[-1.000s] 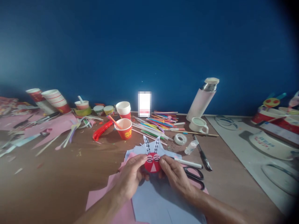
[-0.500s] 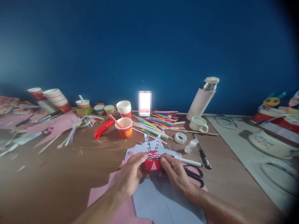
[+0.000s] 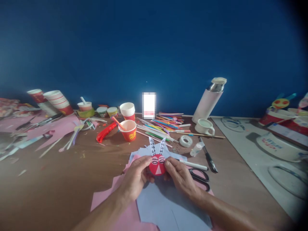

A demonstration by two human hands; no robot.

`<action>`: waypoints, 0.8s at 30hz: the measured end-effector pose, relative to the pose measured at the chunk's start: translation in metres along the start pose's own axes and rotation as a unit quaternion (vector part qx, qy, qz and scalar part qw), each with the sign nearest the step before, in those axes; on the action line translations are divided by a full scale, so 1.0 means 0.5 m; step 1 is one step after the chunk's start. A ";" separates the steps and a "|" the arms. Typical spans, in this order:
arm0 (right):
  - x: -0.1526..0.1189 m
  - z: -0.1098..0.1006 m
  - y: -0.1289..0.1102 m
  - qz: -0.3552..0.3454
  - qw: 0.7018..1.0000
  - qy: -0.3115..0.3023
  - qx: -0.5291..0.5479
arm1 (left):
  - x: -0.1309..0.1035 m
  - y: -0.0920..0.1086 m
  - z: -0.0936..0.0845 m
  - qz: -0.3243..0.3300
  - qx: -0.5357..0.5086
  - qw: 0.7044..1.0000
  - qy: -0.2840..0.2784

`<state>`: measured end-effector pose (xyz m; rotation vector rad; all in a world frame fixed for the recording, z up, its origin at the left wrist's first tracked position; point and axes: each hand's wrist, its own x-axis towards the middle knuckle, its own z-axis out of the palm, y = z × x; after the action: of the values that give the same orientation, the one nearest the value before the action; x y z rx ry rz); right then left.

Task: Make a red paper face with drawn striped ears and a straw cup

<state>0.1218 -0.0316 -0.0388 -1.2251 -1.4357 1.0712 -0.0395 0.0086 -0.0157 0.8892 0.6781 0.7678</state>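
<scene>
Red card, by the look of it, makes the round face [image 3: 157, 166] held over the blue paper [image 3: 166, 207]; I can't tell whether they touch. Two white ears [image 3: 162, 147] with black marks stand up from its top. The left hand [image 3: 136, 176] pinches one edge, thumb in front, and the right hand [image 3: 180, 175] pinches the opposite edge likewise. Squeezed too hard from both sides, the disc could buckle, I'd say; a thumb slipping inward might scuff the eyes, and those thin ears could crease if knocked. At the blue paper's right side, a white marker [image 3: 194, 165] and black scissors [image 3: 202, 182] lie near that hand, so a careless elbow might catch them. Off its far right corner sit a tape roll [image 3: 181, 141] and a small bottle [image 3: 196, 149]; beyond its far edge, loose sticks [image 3: 166, 126] and a red cup [image 3: 129, 134] crowd the reach.
</scene>
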 end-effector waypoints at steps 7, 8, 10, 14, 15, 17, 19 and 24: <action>-0.003 -0.001 0.006 0.010 1.000 0.000 0.013 | 0.002 -0.002 -0.002 -0.010 -0.016 1.000 0.021; -0.004 0.000 0.007 0.010 1.000 0.000 0.016 | 0.002 -0.002 -0.002 -0.014 -0.017 0.999 0.027; -0.004 0.000 0.007 0.011 1.000 0.003 0.018 | 0.002 -0.003 -0.003 -0.024 -0.022 0.998 0.045; -0.004 -0.001 0.004 0.012 1.000 0.009 0.016 | 0.001 -0.002 -0.003 -0.036 -0.022 0.997 0.069; -0.004 -0.001 0.003 0.011 1.000 0.010 0.014 | 0.001 -0.001 -0.002 -0.036 -0.018 0.997 0.069; -0.004 -0.002 0.003 0.012 1.000 0.010 0.010 | -0.001 0.000 -0.001 -0.033 -0.012 0.997 0.066; -0.004 -0.002 0.003 0.014 1.000 0.008 0.009 | -0.003 0.000 0.000 -0.028 -0.011 0.997 0.067; -0.002 -0.002 0.003 0.008 1.000 0.007 0.011 | -0.006 -0.003 0.000 -0.035 -0.026 0.996 0.073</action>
<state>0.1232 -0.0322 -0.0402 -1.2271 -1.4024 1.0855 -0.0407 0.0057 -0.0162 0.7635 0.8096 0.7898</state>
